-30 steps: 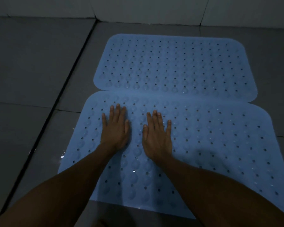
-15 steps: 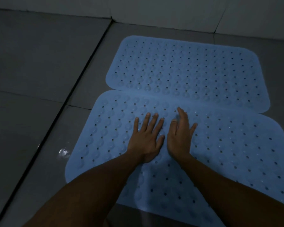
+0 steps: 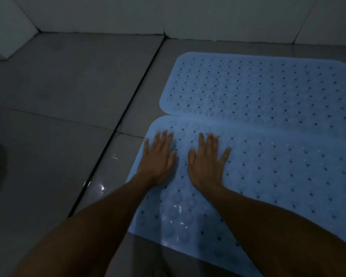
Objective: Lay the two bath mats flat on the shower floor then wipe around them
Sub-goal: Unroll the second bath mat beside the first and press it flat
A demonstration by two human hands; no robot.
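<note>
- Left hand lay flat, fingers straight and slightly spread, palm down on the near bath mat by its left edge
- Right hand lay flat just beside it, fingers spread, holding nothing
- Far bath mat lay flat, meeting the near mat's far edge
- Both mats lay on the grey tiled shower floor, near the wall
</note>
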